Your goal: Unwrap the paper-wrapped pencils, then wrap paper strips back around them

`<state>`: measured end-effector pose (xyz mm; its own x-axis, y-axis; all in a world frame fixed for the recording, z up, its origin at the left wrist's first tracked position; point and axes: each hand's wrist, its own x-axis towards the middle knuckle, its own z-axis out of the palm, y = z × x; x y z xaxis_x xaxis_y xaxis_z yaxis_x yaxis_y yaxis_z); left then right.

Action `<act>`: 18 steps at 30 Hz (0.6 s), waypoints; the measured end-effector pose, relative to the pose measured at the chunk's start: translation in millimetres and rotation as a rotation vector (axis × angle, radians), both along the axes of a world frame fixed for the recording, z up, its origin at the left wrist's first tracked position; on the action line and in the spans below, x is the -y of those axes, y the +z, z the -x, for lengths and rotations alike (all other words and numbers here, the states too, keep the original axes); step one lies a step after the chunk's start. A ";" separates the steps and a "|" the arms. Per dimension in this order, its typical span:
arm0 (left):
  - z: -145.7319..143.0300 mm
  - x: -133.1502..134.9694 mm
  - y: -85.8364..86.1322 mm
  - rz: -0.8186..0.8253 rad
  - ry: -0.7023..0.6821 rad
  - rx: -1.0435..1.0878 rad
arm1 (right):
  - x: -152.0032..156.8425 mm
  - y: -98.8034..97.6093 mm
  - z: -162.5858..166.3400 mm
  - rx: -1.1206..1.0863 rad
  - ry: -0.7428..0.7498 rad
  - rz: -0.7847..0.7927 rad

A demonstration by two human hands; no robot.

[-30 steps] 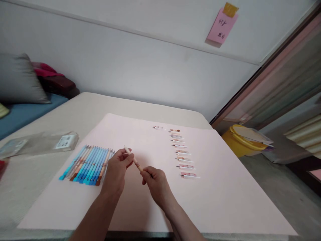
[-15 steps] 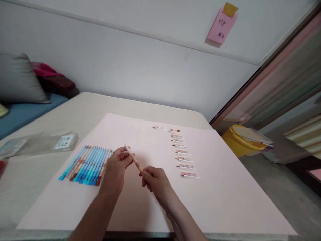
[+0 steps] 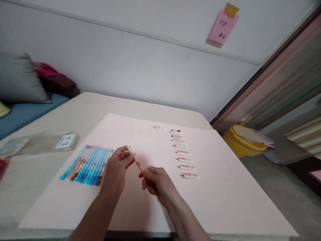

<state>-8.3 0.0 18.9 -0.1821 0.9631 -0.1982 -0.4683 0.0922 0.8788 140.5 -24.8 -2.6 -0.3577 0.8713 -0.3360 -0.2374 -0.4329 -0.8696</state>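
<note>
Both my hands hold a slim pale peach pen [image 3: 135,158] above the pink sheet [image 3: 215,201], with its upper end tilted away and to the left. My left hand [image 3: 119,162] pinches it near that upper end. The lower end sits between the thumb and fingers of my right hand [image 3: 155,180], which partly hide it. Close to my left hand lies a row of blue, turquoise and peach-brown pens [image 3: 87,164], side by side. Right of my hands, a column of thin white sticks with dark tips and small printed pieces [image 3: 188,167] runs away from me.
A clear plastic packet [image 3: 66,141] with a white label lies on the pale tabletop [image 3: 120,102] at left. Beyond it is a grey cushion [image 3: 21,78]. A yellow bucket [image 3: 240,144] stands on the floor at right. A pink note [image 3: 222,26] is taped to the wall.
My right hand has shifted slightly along the pen, and its fingers are curled a little differently. The pen stays between both hands at nearly the same slant.
</note>
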 end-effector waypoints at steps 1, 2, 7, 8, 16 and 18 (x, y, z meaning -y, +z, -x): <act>0.1 0.0 -0.5 0.012 0.013 0.036 | -1.0 0.6 -0.9 0.041 -0.027 -0.040; 0.3 -0.1 -1.4 0.028 0.019 0.081 | -2.4 0.9 -1.9 0.083 -0.069 -0.077; -1.9 -0.1 -8.4 0.174 -0.035 0.310 | -9.5 -4.9 -6.2 0.178 -0.206 -0.206; -3.2 0.3 -9.2 0.194 -0.036 0.325 | -9.5 -6.9 -6.1 0.187 -0.191 -0.244; -2.5 0.6 -11.9 0.142 0.008 0.359 | -3.1 -3.1 -4.9 0.154 -0.014 -0.332; 1.9 -1.3 -13.3 0.127 0.040 0.369 | -3.3 3.2 -8.7 0.034 0.016 -0.281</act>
